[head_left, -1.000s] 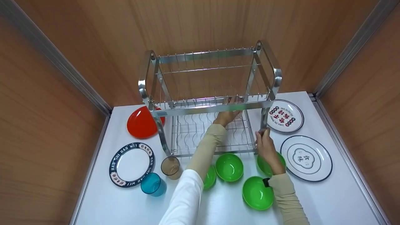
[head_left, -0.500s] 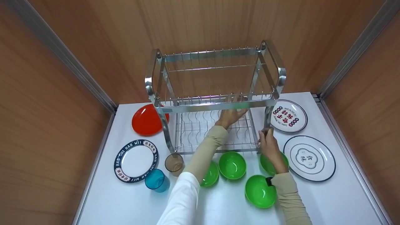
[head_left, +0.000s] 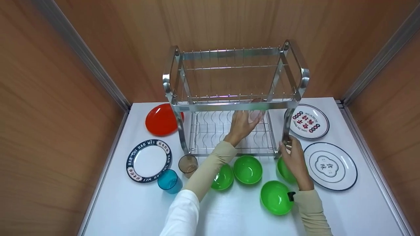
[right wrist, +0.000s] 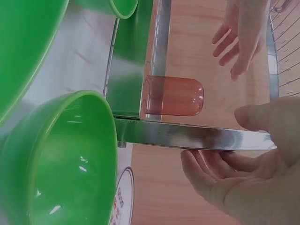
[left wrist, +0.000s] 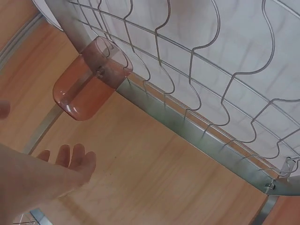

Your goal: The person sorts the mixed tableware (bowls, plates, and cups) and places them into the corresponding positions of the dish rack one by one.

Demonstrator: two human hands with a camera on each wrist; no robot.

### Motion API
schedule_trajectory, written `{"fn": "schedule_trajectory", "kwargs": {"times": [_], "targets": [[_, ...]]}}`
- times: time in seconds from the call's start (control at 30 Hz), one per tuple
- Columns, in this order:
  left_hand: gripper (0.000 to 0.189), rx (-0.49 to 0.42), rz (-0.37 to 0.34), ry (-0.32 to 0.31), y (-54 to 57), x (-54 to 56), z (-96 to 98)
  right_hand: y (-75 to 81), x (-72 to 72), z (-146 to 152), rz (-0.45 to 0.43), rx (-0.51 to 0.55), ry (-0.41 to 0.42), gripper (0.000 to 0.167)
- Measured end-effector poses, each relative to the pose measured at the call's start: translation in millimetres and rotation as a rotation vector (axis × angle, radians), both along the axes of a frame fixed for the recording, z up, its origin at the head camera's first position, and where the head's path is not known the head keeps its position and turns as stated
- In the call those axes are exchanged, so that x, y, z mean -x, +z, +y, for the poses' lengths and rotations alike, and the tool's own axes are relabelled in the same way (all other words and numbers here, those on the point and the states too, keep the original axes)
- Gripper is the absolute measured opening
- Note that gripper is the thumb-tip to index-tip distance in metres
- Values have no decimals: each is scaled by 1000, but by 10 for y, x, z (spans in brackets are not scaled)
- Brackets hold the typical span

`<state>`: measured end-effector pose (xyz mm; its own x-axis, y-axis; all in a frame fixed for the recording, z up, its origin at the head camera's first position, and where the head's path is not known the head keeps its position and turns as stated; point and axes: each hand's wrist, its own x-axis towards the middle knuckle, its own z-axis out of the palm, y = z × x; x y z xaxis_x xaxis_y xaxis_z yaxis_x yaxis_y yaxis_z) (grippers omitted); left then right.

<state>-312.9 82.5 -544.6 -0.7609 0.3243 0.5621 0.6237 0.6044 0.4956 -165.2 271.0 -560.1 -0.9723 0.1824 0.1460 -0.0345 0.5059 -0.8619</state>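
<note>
A two-tier metal dish rack (head_left: pixel 229 107) stands at the back of the white table. A see-through pinkish cup (left wrist: pixel 89 84) is upright on its lower tier, toward the back right corner. My left hand (head_left: pixel 241 124) is inside the lower tier beside the cup, fingers spread and apart from it. In the right wrist view, the left hand (right wrist: pixel 246 33) shows the same gap from the cup (right wrist: pixel 176 96). My right hand (head_left: pixel 295 157) loosely holds the rack's front right leg (right wrist: pixel 187 134), thumb on one side and curled fingers on the other.
Several green bowls (head_left: pixel 248 169) stand in front of the rack. A brown cup (head_left: pixel 188 165) and a blue cup (head_left: pixel 169 180) are at left, near a blue-rimmed plate (head_left: pixel 149 160) and a red plate (head_left: pixel 159 121). Two patterned white plates (head_left: pixel 331 165) lie right. Wooden walls enclose the table.
My left hand has let go of the pinkish cup and drawn back toward me. My right hand stays at the rack leg, its hold looser. The whole head view has shifted slightly.
</note>
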Motion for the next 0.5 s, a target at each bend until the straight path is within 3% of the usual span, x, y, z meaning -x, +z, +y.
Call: {"fn": "schedule_trajectory", "kwargs": {"times": [0.13,0.23,0.5], "targets": [[70,53,22,59,0,-133,-47,18,-92,-28,42,1,-63,49],[63,58,24,77,8,-229,-74,11,-152,-54,79,-7,-95,49],[48,32,-31,76,-14,-503,-182,-58,-273,-131,171,-92,-66,48]]}}
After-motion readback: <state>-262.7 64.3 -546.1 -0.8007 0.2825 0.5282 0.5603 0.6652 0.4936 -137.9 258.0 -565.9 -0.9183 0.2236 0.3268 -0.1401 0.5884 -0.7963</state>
